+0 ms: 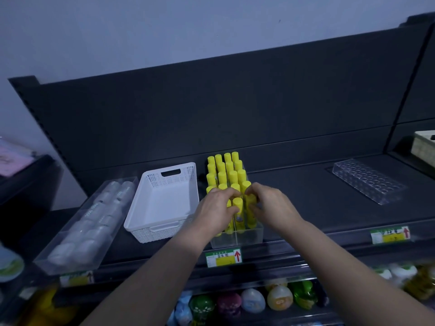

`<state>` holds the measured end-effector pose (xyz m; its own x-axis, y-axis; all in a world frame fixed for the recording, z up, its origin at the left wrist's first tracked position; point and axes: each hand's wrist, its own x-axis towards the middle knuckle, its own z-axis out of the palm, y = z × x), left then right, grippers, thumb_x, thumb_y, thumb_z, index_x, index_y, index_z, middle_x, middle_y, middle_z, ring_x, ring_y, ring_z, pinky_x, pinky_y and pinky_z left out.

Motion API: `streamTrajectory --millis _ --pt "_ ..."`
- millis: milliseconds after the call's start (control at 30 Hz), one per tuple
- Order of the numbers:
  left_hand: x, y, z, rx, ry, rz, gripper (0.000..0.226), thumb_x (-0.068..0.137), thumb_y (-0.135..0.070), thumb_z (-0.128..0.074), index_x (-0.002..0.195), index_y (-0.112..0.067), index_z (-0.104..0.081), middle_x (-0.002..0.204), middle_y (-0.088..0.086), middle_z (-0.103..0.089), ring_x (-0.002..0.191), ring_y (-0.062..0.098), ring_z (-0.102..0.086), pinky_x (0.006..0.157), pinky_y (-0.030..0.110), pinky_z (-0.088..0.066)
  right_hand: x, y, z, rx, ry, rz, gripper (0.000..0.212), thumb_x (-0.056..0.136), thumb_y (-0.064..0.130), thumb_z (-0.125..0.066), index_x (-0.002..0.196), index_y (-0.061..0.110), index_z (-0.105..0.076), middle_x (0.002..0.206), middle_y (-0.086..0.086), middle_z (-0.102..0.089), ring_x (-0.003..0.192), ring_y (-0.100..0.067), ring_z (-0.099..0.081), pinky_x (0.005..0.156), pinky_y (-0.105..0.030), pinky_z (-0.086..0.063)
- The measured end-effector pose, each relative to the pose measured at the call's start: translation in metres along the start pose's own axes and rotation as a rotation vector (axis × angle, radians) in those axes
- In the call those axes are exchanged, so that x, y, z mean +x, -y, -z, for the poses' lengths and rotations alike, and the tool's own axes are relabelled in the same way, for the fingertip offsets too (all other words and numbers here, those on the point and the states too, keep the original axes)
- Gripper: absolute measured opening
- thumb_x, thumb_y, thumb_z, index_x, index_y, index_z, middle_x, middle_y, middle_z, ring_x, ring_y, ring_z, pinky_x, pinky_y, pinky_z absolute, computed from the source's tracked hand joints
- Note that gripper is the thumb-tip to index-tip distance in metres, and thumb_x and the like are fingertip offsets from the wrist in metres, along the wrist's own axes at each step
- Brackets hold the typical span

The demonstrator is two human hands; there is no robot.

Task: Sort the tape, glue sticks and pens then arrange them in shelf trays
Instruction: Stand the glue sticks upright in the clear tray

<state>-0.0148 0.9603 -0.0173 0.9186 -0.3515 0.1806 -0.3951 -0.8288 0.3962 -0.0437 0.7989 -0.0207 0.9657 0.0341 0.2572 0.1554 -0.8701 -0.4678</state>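
Several yellow glue sticks (226,169) stand upright in rows inside a clear tray (255,234) at the middle of the dark shelf. My left hand (216,208) grips the front sticks from the left, thumb curled against one stick (237,204). From the right, my right hand (270,204) curls its fingers round the front sticks. A long clear tray (58,262) at the left holds two rows of clear tape rolls (103,208). No pens are in view.
An empty white perforated basket (164,201) sits between the tape tray and the glue tray. A clear holder with round holes (367,180) lies at the right. Price labels (223,257) hang on the shelf edge. Coloured egg-shaped items (249,300) fill the lower shelf.
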Motion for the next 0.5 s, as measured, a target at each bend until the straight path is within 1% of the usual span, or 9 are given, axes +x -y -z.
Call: streamTrajectory --millis 100,167,233,300,367,433,500 --pt "-0.005 0.003 0.004 -0.010 -0.049 -0.010 0.044 0.087 -0.033 -0.067 0.128 -0.034 -0.054 0.124 0.000 -0.054 0.112 0.017 -0.053 0.092 0.029 -0.044 -0.003 -0.005 -0.006 -0.031 0.046 -0.034 0.044 0.085 0.020 -0.060 0.126 0.026 -0.045 0.112 -0.003 -0.064 0.102 -0.025 -0.060 0.076 -0.036 -0.050" --pt "-0.011 0.005 0.010 -0.031 -0.116 -0.010 0.042 0.089 -0.032 -0.065 0.129 -0.030 -0.053 0.124 -0.001 -0.052 0.115 0.015 -0.051 0.094 0.027 -0.041 -0.006 -0.007 -0.006 -0.004 0.032 -0.045 0.055 0.084 0.025 -0.064 0.132 0.026 -0.038 0.118 -0.001 -0.062 0.107 -0.024 -0.059 0.079 -0.037 -0.051" --pt "-0.017 0.008 0.015 -0.049 -0.207 0.008 0.036 0.092 -0.028 -0.060 0.128 -0.026 -0.054 0.122 -0.001 -0.053 0.112 0.014 -0.051 0.093 0.026 -0.040 -0.009 -0.007 -0.004 0.028 0.000 -0.054 0.064 0.083 0.030 -0.066 0.137 0.025 -0.032 0.125 0.000 -0.059 0.113 -0.024 -0.057 0.084 -0.039 -0.050" --pt "-0.022 0.013 0.017 -0.054 -0.305 0.028 0.026 0.094 -0.023 -0.057 0.120 -0.021 -0.057 0.116 -0.003 -0.058 0.111 0.014 -0.048 0.089 0.028 -0.041 -0.013 -0.007 -0.003 0.019 -0.016 -0.083 0.069 0.085 0.034 -0.065 0.141 0.022 -0.026 0.130 -0.002 -0.056 0.116 -0.025 -0.055 0.087 -0.041 -0.050" --pt "-0.027 0.018 0.017 -0.045 -0.356 0.061 0.016 0.093 -0.021 -0.056 0.109 -0.020 -0.057 0.110 -0.005 -0.061 0.107 0.014 -0.046 0.083 0.029 -0.041 -0.019 -0.007 -0.004 0.000 -0.010 -0.127 0.067 0.087 0.038 -0.063 0.141 0.017 -0.027 0.130 -0.004 -0.056 0.114 -0.026 -0.056 0.084 -0.040 -0.050" --pt "-0.032 0.024 0.014 -0.031 -0.347 0.094 0.010 0.092 -0.021 -0.056 0.102 -0.020 -0.056 0.105 -0.007 -0.061 0.103 0.014 -0.047 0.080 0.030 -0.043 -0.026 -0.008 -0.006 0.001 -0.001 -0.164 0.060 0.087 0.042 -0.062 0.133 0.015 -0.034 0.125 -0.006 -0.058 0.109 -0.027 -0.058 0.079 -0.037 -0.049" --pt "-0.040 0.029 0.010 -0.032 -0.318 0.112 0.007 0.090 -0.020 -0.056 0.097 -0.021 -0.057 0.100 -0.008 -0.060 0.101 0.014 -0.049 0.080 0.032 -0.045 -0.034 -0.008 -0.009 -0.002 0.021 -0.166 0.052 0.087 0.045 -0.062 0.122 0.015 -0.041 0.119 -0.006 -0.060 0.105 -0.026 -0.059 0.074 -0.033 -0.045"
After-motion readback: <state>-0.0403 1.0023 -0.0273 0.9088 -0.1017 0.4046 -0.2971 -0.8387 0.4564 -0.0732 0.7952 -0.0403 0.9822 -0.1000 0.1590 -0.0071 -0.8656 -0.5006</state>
